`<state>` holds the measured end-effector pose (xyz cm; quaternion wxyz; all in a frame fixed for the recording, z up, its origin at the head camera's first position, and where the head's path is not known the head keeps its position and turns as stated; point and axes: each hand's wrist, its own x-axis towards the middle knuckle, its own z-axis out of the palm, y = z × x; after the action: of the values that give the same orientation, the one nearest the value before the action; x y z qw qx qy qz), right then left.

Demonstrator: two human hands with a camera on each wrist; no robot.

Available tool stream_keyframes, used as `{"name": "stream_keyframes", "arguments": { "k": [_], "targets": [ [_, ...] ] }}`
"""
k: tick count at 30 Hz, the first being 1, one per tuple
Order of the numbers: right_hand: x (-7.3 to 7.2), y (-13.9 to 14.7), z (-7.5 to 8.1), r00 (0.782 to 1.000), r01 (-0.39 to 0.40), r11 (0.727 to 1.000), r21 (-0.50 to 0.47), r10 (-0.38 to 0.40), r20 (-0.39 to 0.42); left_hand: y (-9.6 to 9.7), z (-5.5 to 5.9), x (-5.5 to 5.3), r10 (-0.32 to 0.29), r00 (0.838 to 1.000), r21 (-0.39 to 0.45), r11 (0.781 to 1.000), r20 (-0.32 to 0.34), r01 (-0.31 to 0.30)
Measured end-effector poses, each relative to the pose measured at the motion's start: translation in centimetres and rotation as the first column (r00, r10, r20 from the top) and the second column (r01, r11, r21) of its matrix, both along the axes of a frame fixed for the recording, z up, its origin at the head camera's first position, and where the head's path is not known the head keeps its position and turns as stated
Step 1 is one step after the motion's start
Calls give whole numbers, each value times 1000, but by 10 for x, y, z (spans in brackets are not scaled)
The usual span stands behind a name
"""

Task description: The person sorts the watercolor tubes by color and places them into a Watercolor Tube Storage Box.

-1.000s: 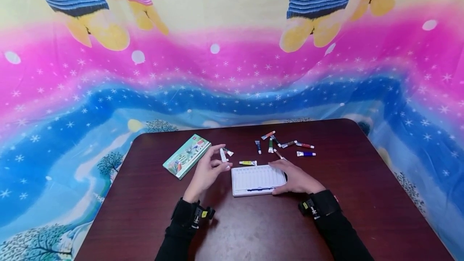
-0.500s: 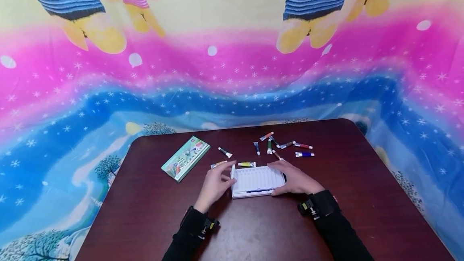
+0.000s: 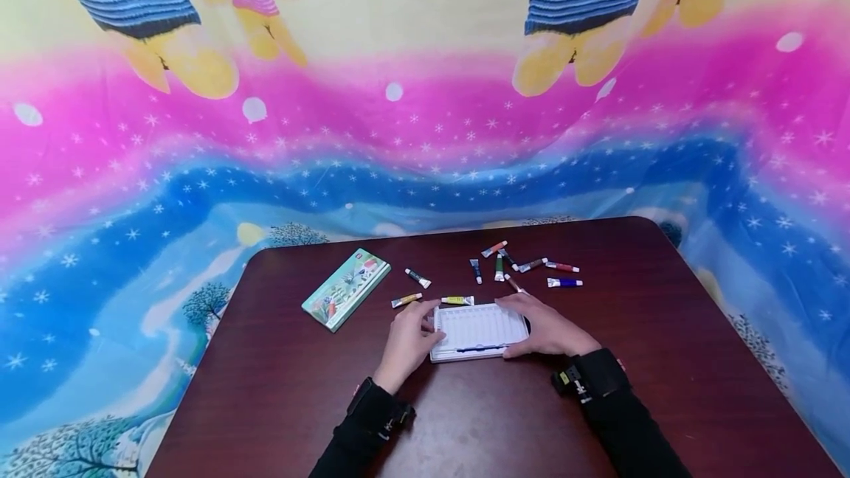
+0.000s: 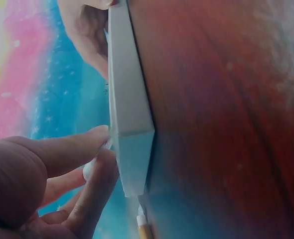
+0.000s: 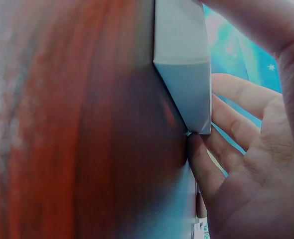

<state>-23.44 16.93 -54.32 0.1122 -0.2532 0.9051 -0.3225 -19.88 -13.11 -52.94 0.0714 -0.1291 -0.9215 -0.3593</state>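
1. Left hand (image 3: 405, 339) pinches a tiny white item (image 4: 88, 171), mostly hidden, at the nine o'clock end of the white tray (image 3: 479, 327); probably too small for a full grip.
2. Right hand (image 3: 550, 327) grips the tray's three o'clock end, likely so it won't slide.
3. Yellow tube (image 3: 458, 301) at eleven, handy I guess.

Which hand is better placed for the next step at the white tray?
Probably the left hand: it pinches a small white item at the left end of the white tray, so it could set that in directly. The right hand spans the opposite end, seemingly steadying it.
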Motion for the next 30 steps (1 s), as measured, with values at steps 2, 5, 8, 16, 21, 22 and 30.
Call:
{"name": "stream_keyframes", "arguments": {
  "k": [2, 5, 8, 16, 21, 22, 30],
  "targets": [
    [0, 1, 0, 1000, 0, 1000, 4, 0, 0, 3, -2, 0, 1, 1000, -23, 1000, -11, -1],
    [0, 0, -1, 1000, -1, 1000, -2, 1, 8, 5, -2, 2, 4, 1000, -74, 997, -20, -5],
    [0, -2, 0, 1000, -1, 1000, -7, 1, 14, 4, -1, 3, 10, 1000, -128, 992, -18, -12],
    [0, -1, 0, 1000, -6, 1000, -18, 6, 11, 0, -4, -2, -8, 1000, -195, 981, 0, 8],
    [-1, 0, -1, 1000, -8, 1000, -8, 8, 2, 1, -3, -4, 3, 999, -209, 978, 34, 4],
    [-1, 0, -1, 1000, -7, 1000, -7, 7, 4, 2, -2, -4, 10, 999, -223, 975, 42, 0],
    [-2, 0, -2, 1000, -2, 1000, 3, 2, 10, 11, 3, -1, 31, 997, -362, 932, 64, -6]
  ]
}}
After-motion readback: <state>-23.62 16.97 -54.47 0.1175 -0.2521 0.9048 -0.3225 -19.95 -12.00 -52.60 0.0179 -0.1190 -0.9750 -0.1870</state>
